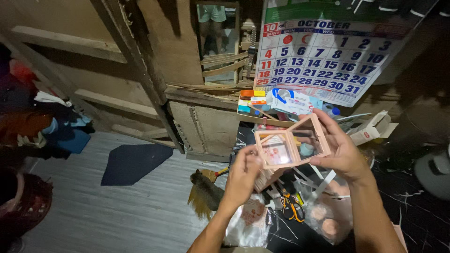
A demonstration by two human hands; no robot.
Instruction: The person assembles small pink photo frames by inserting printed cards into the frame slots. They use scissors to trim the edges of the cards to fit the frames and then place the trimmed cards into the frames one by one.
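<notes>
Both hands up: left hand [243,175] pinches the near corner & right hand [340,147] wraps fingers round the far edge of 1 pink open compact case [291,146], 2 clear panes, held over cluttered table w/ 1 pair of scissors [291,206].

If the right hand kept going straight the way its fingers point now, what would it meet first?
The right hand points up and left, its fingers wrapped on the open pink compact. Past that, probably the white packet on the ledge below the wall calendar, though depth is hard to judge.
</notes>
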